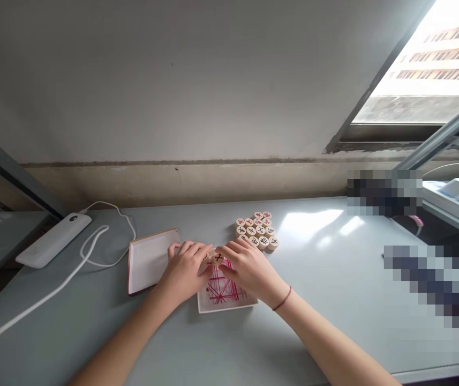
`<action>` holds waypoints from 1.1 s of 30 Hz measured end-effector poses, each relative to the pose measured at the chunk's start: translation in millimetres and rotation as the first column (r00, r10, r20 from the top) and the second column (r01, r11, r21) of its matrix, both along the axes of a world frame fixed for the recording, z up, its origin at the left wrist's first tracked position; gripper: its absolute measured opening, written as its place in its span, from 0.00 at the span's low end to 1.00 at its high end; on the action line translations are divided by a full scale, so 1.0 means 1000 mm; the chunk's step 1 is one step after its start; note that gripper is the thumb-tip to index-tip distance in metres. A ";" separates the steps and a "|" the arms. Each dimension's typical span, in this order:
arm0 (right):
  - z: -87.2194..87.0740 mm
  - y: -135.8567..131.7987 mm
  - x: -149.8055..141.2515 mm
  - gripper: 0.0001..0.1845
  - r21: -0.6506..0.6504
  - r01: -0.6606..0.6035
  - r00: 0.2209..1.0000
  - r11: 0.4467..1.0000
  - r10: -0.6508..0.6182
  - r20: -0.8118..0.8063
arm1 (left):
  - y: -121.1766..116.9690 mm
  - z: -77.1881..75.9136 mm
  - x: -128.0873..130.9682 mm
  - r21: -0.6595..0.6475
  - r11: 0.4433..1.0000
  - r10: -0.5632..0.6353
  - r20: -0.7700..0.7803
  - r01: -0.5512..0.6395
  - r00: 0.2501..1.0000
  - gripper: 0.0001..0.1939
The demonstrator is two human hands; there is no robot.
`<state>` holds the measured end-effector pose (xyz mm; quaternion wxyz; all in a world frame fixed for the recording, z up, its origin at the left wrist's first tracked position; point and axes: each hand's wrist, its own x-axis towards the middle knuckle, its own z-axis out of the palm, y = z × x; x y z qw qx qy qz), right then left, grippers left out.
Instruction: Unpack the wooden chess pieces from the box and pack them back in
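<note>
Over a shallow open box (229,308), my left hand (185,271) and my right hand (249,265) meet with fingers curled. Between thumb and fingers of the right hand is a round wooden Chinese chess piece (218,259) with a red character. The left hand closes on another chess piece (205,258), mostly covered by its fingers. Red lines mark a folded or printed sheet (223,289) inside the box. Just beyond the right hand, several more chess pieces (260,230) stand in stacked rows, with red and black characters. My right wrist wears a thin red cord.
An empty box lid (144,262) lies left of my left hand. A white power bank (54,239) with a white cable (68,281) lies farther left. The wall (197,182) bounds the desk's back. Blurred dark objects (384,193) and a metal post (438,131) are at the right.
</note>
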<state>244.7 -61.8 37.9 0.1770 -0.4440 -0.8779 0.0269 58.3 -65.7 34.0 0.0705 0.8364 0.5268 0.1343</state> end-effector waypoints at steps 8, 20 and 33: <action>-0.003 0.002 -0.006 0.03 -0.015 -0.010 0.998 1.000 0.011 0.054 | -0.003 -0.003 0.001 0.026 1.000 0.009 0.009 -0.009 1.000 0.18; 0.030 0.052 0.052 0.11 -0.188 0.380 0.904 0.906 -0.407 -0.132 | 0.001 0.003 0.012 0.049 0.999 0.023 0.036 -0.024 0.999 0.14; 0.023 0.137 0.072 0.17 -0.332 0.575 0.812 0.748 -0.472 0.343 | 0.013 -0.010 -0.022 0.183 0.959 0.216 0.031 -0.218 0.976 0.17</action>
